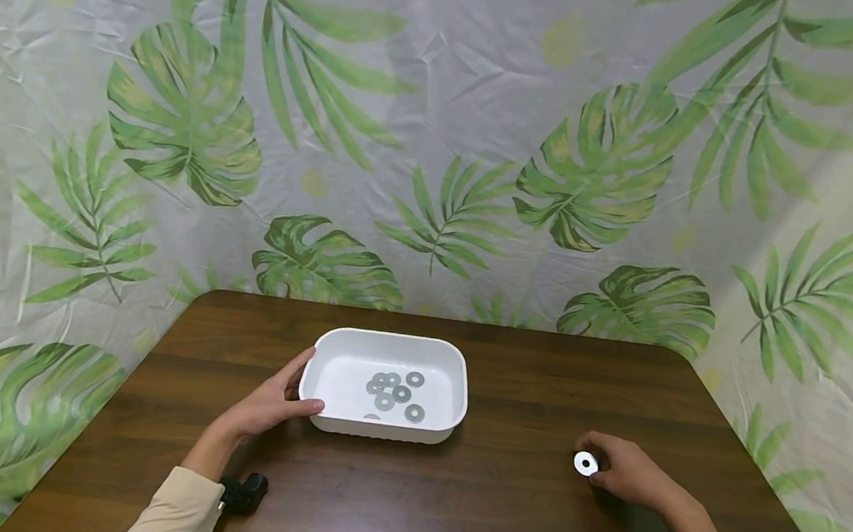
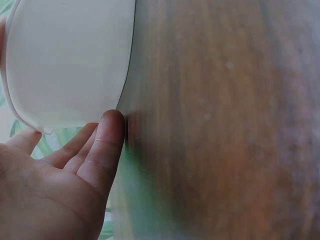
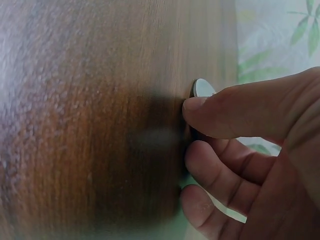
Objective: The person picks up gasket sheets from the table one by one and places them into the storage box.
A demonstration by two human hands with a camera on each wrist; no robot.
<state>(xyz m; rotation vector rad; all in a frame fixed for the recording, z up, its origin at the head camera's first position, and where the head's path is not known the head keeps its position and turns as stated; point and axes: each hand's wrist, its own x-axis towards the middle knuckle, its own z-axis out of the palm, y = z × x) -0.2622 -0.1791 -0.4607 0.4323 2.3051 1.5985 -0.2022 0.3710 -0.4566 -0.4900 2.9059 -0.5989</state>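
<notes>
A white rectangular tray (image 1: 413,434) stands on the wooden table with several flat metal washers (image 1: 401,393) on its floor. My left hand (image 1: 273,400) holds the tray's left end, thumb on the near rim and forefinger at the far corner. In the left wrist view, the fingers (image 2: 102,145) lie along the tray's outer wall (image 2: 70,65). Well to the right, my right hand (image 1: 624,469) pinches one washer (image 1: 586,463) close over the table. In the right wrist view, the thumb covers most of that washer (image 3: 203,87).
The brown wooden table (image 1: 513,507) ends at a curved-cornered far edge. Behind it hangs a pale cloth (image 1: 476,119) printed with green leaves. Each wrist wears a black camera band (image 1: 243,494) just beyond a cream sleeve (image 1: 178,507).
</notes>
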